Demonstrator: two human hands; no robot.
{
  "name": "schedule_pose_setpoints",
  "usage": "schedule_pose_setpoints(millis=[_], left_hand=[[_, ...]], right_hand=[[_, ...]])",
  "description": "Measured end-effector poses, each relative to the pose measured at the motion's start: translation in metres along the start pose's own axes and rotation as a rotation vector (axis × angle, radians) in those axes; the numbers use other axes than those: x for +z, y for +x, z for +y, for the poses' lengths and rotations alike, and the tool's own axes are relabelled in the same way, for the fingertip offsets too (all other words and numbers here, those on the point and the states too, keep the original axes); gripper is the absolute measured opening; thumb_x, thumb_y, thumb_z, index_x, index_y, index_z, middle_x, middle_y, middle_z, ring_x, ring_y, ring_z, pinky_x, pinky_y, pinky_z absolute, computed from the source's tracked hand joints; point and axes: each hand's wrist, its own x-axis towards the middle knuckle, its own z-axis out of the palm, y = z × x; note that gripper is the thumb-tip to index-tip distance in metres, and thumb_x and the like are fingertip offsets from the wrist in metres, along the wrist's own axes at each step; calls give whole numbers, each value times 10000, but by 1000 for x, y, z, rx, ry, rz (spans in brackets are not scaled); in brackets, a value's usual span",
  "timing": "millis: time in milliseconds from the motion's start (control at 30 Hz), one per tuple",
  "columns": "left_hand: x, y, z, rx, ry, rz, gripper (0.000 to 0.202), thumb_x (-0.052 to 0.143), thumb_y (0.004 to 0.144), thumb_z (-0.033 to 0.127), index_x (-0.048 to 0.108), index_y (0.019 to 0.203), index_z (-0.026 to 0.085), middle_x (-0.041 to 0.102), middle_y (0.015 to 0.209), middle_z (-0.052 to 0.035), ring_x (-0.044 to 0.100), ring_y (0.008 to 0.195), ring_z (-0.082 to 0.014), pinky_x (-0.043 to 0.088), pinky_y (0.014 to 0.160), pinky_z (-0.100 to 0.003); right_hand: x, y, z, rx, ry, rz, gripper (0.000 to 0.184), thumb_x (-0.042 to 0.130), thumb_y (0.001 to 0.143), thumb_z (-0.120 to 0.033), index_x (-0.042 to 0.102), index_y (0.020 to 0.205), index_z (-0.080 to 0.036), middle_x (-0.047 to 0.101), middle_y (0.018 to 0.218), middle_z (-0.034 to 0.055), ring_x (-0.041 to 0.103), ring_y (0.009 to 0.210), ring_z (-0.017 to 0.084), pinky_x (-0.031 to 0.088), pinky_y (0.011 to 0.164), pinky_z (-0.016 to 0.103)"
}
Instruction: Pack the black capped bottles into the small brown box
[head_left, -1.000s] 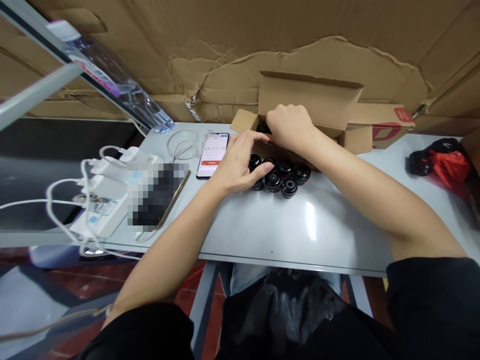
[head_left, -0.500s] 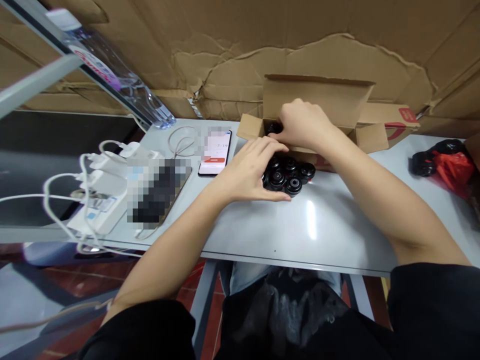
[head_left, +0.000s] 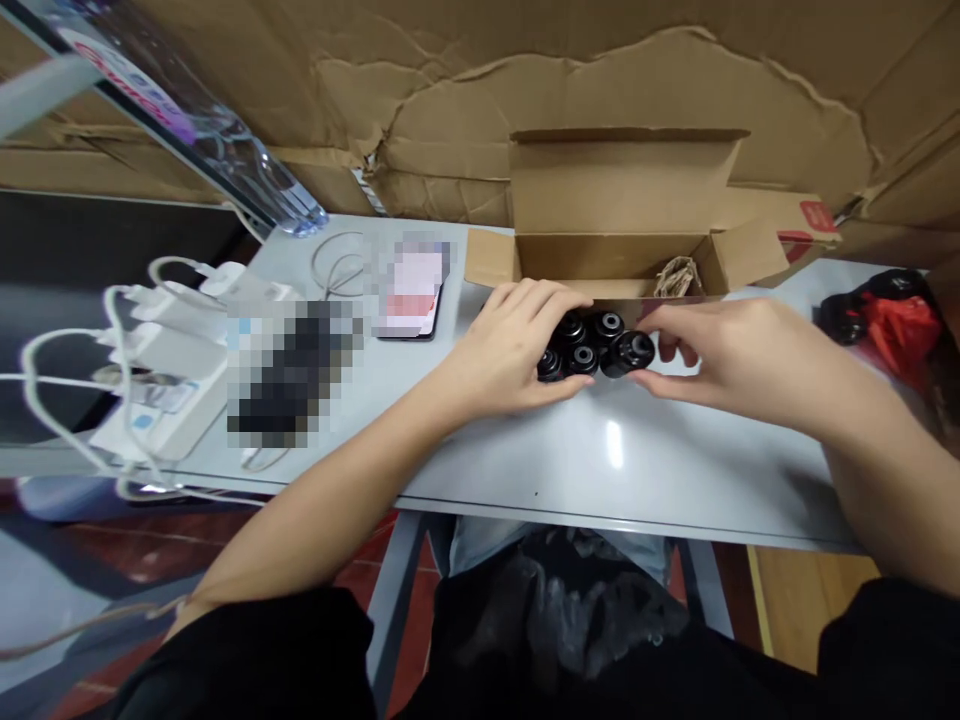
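A cluster of small black round parts (head_left: 587, 345) lies on the grey table (head_left: 615, 450) just in front of an open cardboard box (head_left: 622, 225). My left hand (head_left: 510, 345) cups the cluster's left side, fingers curled around it. My right hand (head_left: 701, 350) is at the cluster's right side, its fingers closed on one black round part (head_left: 634, 350). Crumpled brown paper (head_left: 677, 275) shows inside the box.
A phone (head_left: 409, 285) and a white cable (head_left: 337, 265) lie left of the box. White chargers with cords (head_left: 161, 340) sit at the far left, a plastic bottle (head_left: 225, 150) behind them. A red and black bundle (head_left: 892, 315) rests at the right edge. Cardboard lines the back wall.
My right hand has come out of the box and down to the right side of the cluster, holding a black part. My left hand shifted slightly to cup the cluster.
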Motion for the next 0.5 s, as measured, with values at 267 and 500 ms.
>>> schedule_pose_setpoints(millis=[267, 500], left_hand=[[-6, 0, -11, 60, -4, -28, 778, 861, 1034, 692, 664, 1648, 258, 792, 1601, -202, 716, 1495, -465, 559, 1309, -644], [-6, 1, -18, 85, 6, -36, 788, 871, 1034, 726, 669, 1648, 275, 784, 1612, -193, 719, 1504, -461, 570, 1312, -653]], right_hand=[[19, 19, -21, 33, -106, -203, 176, 828, 1150, -326, 837, 1219, -165, 937, 1036, 121, 839, 811, 301, 367, 659, 382], [20, 17, -26, 72, -187, -168, 285, 871, 1153, -433, 824, 1269, -176, 915, 993, 143, 843, 842, 343, 282, 644, 398]])
